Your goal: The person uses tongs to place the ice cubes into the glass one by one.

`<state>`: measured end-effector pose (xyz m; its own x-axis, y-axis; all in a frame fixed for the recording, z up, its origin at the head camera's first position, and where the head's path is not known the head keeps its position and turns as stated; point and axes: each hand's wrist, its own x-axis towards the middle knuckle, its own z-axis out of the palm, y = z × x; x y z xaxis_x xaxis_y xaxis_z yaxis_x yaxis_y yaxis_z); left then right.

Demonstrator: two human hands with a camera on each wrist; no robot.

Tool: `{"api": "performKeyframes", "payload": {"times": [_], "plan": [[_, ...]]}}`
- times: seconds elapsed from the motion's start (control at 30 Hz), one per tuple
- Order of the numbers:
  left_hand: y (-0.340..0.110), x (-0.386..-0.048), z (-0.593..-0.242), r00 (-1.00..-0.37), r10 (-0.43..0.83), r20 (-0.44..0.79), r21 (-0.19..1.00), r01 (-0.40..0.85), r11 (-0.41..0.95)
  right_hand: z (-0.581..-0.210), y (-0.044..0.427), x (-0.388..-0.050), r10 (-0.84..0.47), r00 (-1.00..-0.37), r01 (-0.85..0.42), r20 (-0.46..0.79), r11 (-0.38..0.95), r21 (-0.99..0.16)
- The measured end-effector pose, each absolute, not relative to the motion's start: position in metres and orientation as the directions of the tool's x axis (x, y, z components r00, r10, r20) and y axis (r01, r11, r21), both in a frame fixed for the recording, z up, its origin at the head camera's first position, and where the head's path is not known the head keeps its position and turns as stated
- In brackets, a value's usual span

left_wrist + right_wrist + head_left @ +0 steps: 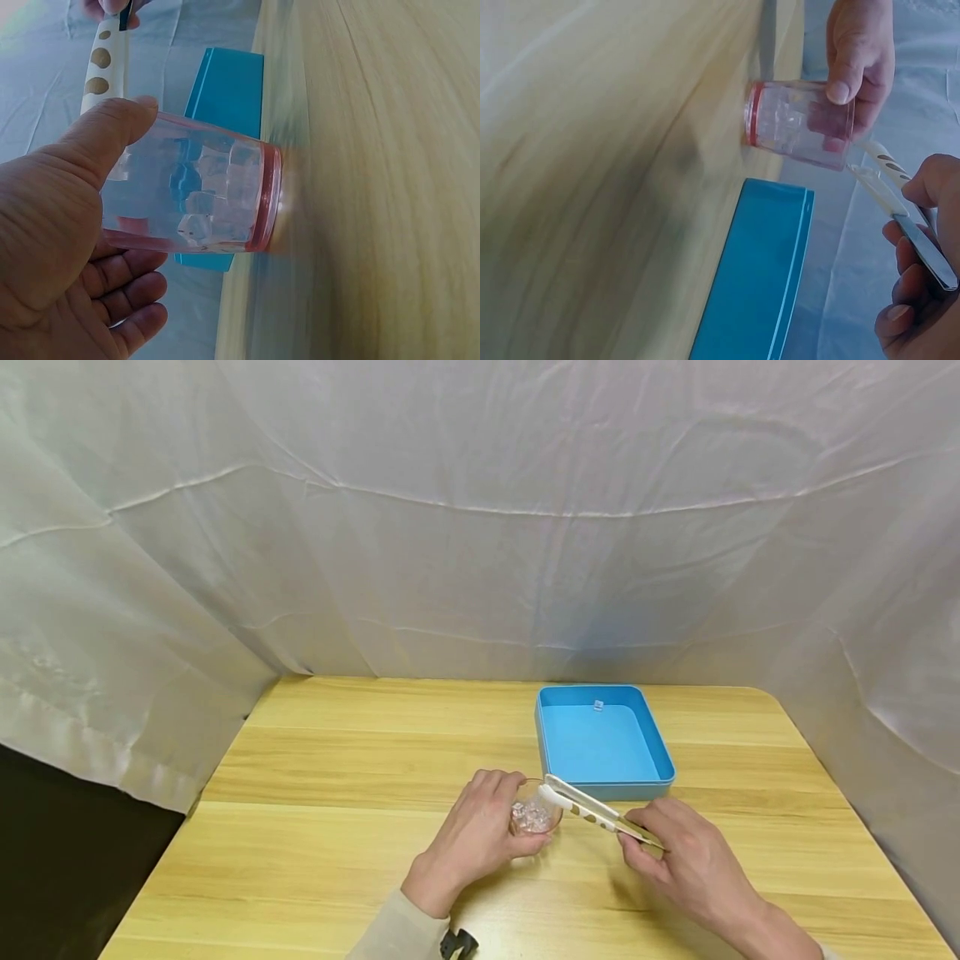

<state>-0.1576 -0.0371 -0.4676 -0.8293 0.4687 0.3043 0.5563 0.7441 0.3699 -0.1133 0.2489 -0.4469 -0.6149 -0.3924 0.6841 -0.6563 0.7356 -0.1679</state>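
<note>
My left hand (480, 827) grips a clear plastic cup (217, 187) near its rim, thumb on one side and fingers on the other. The cup stands on the table, with several clear cubes (214, 199) heaped in its lower part. In my right hand (686, 852) is a pair of tongs (588, 806) with white, brown-spotted arms and metal handles. The tong tips are at the cup's rim, slightly apart; whether a cube sits between them I cannot tell. Behind the tongs, a shallow blue box (667, 789) holds one small clear cube (597, 705) by its far wall.
The wooden table (337, 752) ends at the back against a pale grey curtain (450, 568), which also hangs along both sides. A small black object (459, 943) shows beside my left sleeve at the lower edge of the head view.
</note>
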Motion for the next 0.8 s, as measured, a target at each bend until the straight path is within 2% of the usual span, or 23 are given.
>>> {"api": "performKeyframes", "payload": {"times": [0.17, 0.8], "plan": [[-0.038, -0.158, -0.468, -0.834, 0.466, 0.295, 0.385, 0.551, 0.741, -0.444, 0.251, -0.121, -0.384, -0.608, -0.644, 0.694, 0.75, -0.15], [-0.038, -0.158, -0.469, -0.846, 0.46, 0.268, 0.428, 0.533, 0.73, -0.44, 0.267, -0.162, -0.275, -0.74, -0.482, 0.614, 0.853, -0.199]]}}
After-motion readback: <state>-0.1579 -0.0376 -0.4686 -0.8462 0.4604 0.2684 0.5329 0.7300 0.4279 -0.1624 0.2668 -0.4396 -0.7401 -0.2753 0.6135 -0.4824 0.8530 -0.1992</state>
